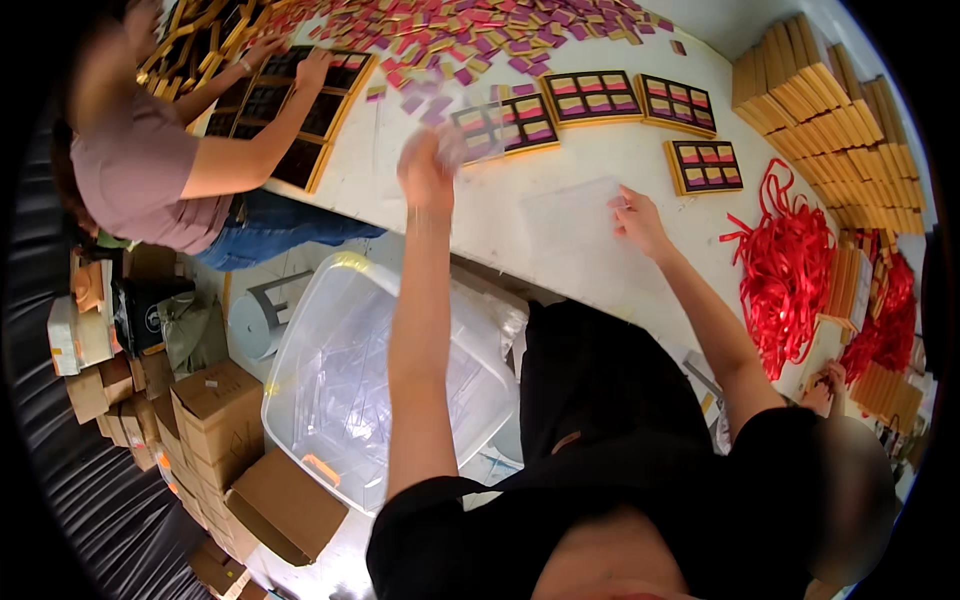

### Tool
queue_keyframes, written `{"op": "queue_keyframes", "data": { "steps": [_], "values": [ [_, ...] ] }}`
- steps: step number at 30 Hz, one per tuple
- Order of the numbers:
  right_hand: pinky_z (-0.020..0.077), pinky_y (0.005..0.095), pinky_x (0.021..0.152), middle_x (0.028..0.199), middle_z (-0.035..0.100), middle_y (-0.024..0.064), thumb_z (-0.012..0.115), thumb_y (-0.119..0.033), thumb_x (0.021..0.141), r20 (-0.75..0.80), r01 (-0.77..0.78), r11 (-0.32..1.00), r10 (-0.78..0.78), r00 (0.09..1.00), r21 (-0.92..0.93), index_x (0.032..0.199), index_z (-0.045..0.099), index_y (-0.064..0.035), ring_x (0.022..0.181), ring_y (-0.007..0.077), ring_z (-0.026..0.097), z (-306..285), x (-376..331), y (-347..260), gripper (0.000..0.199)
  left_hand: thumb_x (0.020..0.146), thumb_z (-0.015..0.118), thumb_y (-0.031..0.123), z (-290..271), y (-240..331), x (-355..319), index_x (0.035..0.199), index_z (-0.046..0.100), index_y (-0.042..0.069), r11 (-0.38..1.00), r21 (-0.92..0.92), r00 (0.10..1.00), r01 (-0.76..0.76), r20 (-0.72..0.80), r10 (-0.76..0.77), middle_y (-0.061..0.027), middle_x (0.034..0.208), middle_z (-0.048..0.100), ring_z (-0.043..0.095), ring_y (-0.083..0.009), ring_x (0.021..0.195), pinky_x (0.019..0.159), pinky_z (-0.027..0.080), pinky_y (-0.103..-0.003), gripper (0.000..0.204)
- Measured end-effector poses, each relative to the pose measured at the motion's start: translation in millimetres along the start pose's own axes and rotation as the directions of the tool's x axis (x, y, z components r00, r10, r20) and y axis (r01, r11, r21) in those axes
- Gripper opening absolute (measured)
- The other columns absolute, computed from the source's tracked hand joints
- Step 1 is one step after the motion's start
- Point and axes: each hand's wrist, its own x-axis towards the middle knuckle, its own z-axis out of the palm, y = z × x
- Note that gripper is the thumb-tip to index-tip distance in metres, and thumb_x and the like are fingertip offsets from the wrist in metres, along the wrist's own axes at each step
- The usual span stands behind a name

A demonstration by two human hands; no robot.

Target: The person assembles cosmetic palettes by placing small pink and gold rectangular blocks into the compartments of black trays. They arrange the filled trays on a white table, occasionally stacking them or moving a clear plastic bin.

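My left hand (428,165) is raised over the table, its fingers closed on a clear plastic cover (482,138). The cover is smeared by motion, and through it part of a gold box with a black tray shows. To the right, my right hand (640,222) pinches the edge of a translucent plastic sheet (570,222) low over the white table (475,215). Beyond my hands stand several filled boxes: one at the middle (595,97), one farther right (677,105) and one nearer (705,167). Each black tray holds pink and purple pieces.
Loose purple, pink and gold pieces (500,35) cover the far table. Stacked gold boxes (825,130) and red ribbons (785,280) lie at the right. A co-worker (160,150) fills trays (300,120) at the left. A clear bin (350,380) with plastic pieces stands below, near cardboard boxes (215,410).
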Motion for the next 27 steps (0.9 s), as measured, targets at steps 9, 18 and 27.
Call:
{"op": "queue_keyframes", "data": {
  "steps": [9, 18, 27],
  "values": [
    [0.0520, 0.0437, 0.076, 0.109, 0.065, 0.0227, 0.046, -0.002, 0.092, -0.225, 0.180, 0.567, -0.570, 0.790, -0.804, 0.131, 0.051, 0.0004, 0.092, 0.0384, 0.065, -51.2, 12.3, 3.1, 0.040, 0.075, 0.079, 0.022, 77.0, -123.4, -13.1, 0.127, 0.052, 0.003, 0.285, 0.852, 0.895, -0.439, 0.387, 0.222, -0.0166, 0.126, 0.057, 0.054, -0.0290, 0.118, 0.097, 0.045, -0.039, 0.061],
    [0.0533, 0.0416, 0.075, 0.100, 0.066, 0.0202, 0.061, 0.001, 0.087, 0.006, 0.465, 0.344, -0.798, 0.602, -0.816, 0.115, 0.060, 0.0045, 0.087, 0.0366, 0.065, -115.8, -75.7, -18.0, 0.028, 0.048, 0.089, 0.053, 47.9, -54.8, 59.2, 0.155, 0.014, 0.020, -0.517, 0.682, 0.856, -0.517, 0.398, -0.331, -0.0159, 0.160, 0.017, 0.018, -0.0391, 0.145, 0.108, 0.018, -0.070, 0.135],
    [0.0244, 0.0597, 0.107, 0.144, 0.036, 0.0237, 0.081, -0.010, 0.059, 0.203, 0.410, 0.499, -0.417, 0.886, -0.764, 0.104, 0.050, -0.0029, 0.132, 0.0439, 0.034, -98.4, -78.6, 17.4, 0.055, 0.050, 0.088, 0.027, 34.1, -26.9, 40.2, 0.152, 0.018, 0.012, -0.358, 0.866, 0.927, -0.350, 0.264, -0.267, -0.0177, 0.138, 0.043, 0.039, -0.0354, 0.129, 0.109, 0.038, -0.044, 0.124]
  ]
}}
